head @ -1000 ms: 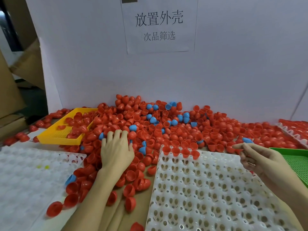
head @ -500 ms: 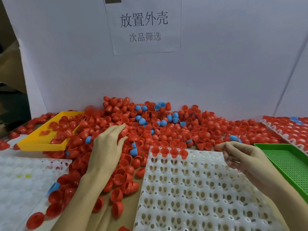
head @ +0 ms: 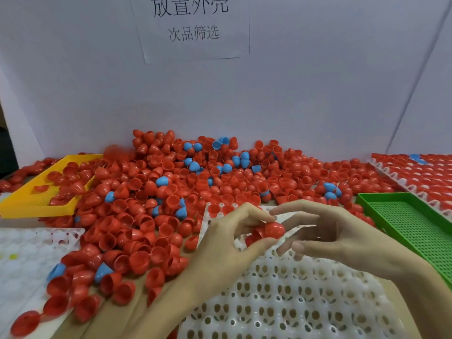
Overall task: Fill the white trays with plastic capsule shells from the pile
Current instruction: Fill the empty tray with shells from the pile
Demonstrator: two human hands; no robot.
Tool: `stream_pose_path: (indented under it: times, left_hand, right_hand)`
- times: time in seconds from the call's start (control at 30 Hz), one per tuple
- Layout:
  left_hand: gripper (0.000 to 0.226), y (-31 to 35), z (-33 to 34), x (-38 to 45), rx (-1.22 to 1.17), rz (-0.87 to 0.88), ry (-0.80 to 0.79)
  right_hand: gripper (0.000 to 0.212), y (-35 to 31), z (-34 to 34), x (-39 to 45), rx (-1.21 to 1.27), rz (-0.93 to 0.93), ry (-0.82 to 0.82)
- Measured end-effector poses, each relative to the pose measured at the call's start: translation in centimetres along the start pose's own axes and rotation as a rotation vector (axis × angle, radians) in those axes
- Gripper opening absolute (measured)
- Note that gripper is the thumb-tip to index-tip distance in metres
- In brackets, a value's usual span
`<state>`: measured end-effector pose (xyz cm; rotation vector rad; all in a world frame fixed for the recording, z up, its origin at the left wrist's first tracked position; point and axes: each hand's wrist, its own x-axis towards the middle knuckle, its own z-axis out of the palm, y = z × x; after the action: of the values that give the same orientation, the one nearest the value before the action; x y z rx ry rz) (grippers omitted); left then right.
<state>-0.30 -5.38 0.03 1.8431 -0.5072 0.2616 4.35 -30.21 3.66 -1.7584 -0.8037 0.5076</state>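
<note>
Basically, white wall (head: 293, 94) at the back with a paper sign (head: 193, 25). Pile (head: 195, 187) of red shells, a few blue, spreads across the bench against it. White tray (head: 293, 302) front centre, nearly all cups bare; a few red shells sit in its far row. Second white tray (head: 22, 260) at left, third tray (head: 415, 177) far right packed with red shells. Green tray (head: 411, 228) right of centre tray, yellow tray (head: 31, 204) left, partly buried by the pile. Both hands meet over the centre tray's far end. Left hand (head: 232, 243): fingers curled round several red shells, top shell (head: 274, 230) pinched between thumb and forefinger. Right hand (head: 327, 238): fingers loosely extended, holding nothing; forefinger tip at the top shell, contact unclear; thumb just below it.
</note>
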Motion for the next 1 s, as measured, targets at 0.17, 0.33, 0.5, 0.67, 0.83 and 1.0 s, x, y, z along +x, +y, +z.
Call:
stream_pose_path:
  times: [0.17,0.33,0.5,0.67,0.83,1.0]
  left_hand:
    - [0.031,0.1,0.7,-0.4,0.148,0.141,0.042]
    - [0.048,-0.2,0.5,-0.2,0.154,0.098,0.092]
    - [0.026,-1.0,-0.8,0.2,0.475,0.202,0.116]
    - [0.021,-1.1,-1.7,0.3,0.761,0.39,0.055]
    - [0.034,-1.0,-1.1,0.1,0.826,0.439,-0.017]
    - [0.033,-1.1,-3.2,0.6,0.479,0.218,0.212]
  right_hand:
    - [0.035,0.6,1.4,0.8,-0.071,-0.022,0.15]
    - [0.032,0.7,1.1,0.7,-0.069,-0.032,0.16]
    - [0.024,0.8,0.3,0.7,-0.026,0.103,0.194]
    - [0.024,-0.5,-1.1,4.2,-0.161,0.219,0.181]
    - [0.043,-4.0,0.3,10.5,-0.205,0.092,0.284]
    - [0.037,-4.5,2.7,11.5,-0.172,-0.005,0.335]
